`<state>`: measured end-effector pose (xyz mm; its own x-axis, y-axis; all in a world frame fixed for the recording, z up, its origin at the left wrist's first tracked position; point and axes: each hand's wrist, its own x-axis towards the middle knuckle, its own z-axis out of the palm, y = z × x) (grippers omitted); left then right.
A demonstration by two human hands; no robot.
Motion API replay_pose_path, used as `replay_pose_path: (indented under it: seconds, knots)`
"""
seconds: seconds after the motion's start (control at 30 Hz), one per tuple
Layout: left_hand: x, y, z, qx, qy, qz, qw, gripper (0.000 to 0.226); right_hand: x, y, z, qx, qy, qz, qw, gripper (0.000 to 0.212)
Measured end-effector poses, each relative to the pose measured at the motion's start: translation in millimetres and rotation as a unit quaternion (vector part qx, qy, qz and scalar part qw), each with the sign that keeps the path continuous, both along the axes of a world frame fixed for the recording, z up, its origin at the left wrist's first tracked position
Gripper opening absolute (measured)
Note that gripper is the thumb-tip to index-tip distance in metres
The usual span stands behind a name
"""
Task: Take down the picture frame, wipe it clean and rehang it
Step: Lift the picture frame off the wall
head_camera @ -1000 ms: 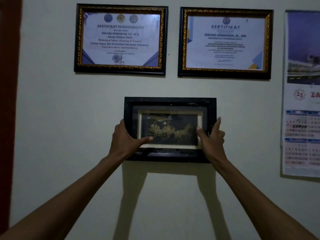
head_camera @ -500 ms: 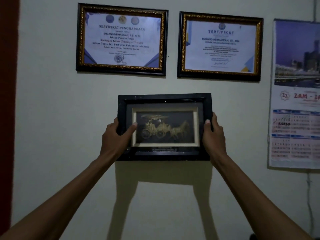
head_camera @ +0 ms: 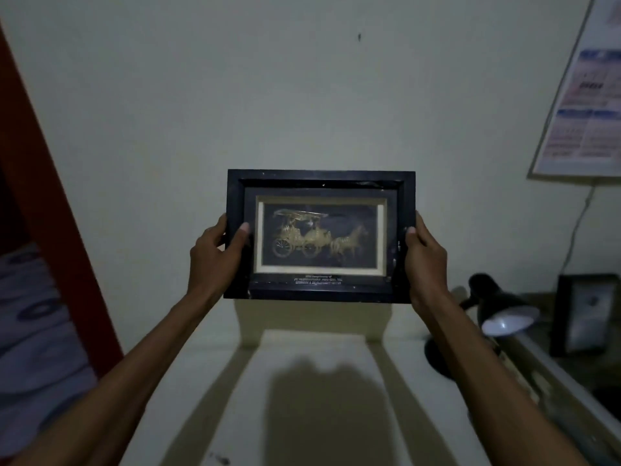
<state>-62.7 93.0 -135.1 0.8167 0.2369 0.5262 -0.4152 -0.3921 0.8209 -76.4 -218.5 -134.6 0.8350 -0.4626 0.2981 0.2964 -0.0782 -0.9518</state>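
A black picture frame (head_camera: 319, 183) with a gold horse-and-carriage relief behind glass is held upright in front of the pale wall. My left hand (head_camera: 213, 255) grips its left edge, thumb on the front. Its right edge is in the grip of my right hand (head_camera: 425, 255), thumb on the front too. The frame is off the wall. A small dark nail (head_camera: 359, 36) shows in the wall well above it.
A black desk lamp (head_camera: 497, 307) with a white shade interior stands at the right. Another dark frame (head_camera: 584, 314) leans behind it on a desk. A calendar (head_camera: 584, 105) hangs at upper right. A red door jamb (head_camera: 43, 203) runs down the left.
The frame has come off the wall and moved down with both hands. The view has tilted down, so the two certificates above have left the picture and the nail, lamp and desk appeared.
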Motion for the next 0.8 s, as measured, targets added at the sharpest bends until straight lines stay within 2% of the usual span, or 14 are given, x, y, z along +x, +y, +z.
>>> replay_pose_path:
  seconds: [0.4,0.67,0.8]
  knots:
    - [-62.4,1.6,-171.7,0.047,0.174,-0.04,0.983,0.041,-76.7,-6.0,-179.7,0.061,0.192,-0.02,0.979,0.038]
    - [-75.0,-4.8,-229.0,0.019,0.268,-0.018,0.963,0.036,-89.7,-24.4,-239.8,0.042,0.269,-0.013,0.962,0.033]
    - [-66.0,-8.1,-243.8,-0.001,0.3,-0.016,0.954,0.037,-93.9,-38.7,-249.5,-0.003,0.258,0.021,0.966,0.023]
